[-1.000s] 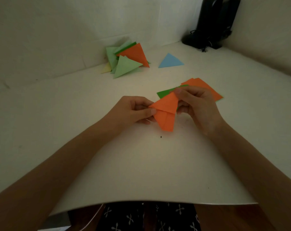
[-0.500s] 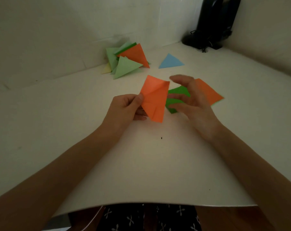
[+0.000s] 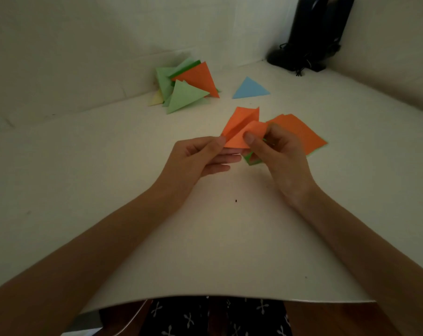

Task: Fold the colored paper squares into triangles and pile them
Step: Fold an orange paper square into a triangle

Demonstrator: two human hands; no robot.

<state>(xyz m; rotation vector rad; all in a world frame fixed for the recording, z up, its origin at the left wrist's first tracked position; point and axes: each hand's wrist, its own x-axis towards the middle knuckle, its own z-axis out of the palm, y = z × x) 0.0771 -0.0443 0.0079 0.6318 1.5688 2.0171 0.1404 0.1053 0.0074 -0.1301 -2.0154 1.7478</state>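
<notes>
Orange paper [image 3: 239, 122] partly folded | left hand [image 3: 195, 156] pinches | right hand [image 3: 278, 154] pinches

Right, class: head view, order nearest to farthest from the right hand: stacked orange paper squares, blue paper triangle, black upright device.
1. Stacked orange paper squares, just behind the right hand.
2. Blue paper triangle, farther back.
3. Black upright device, far corner.

The left forearm [image 3: 113, 238] and right forearm [image 3: 356, 238] are bare; the person wears a black garment [image 3: 217, 316] printed with small white cross-shaped motifs.
</notes>
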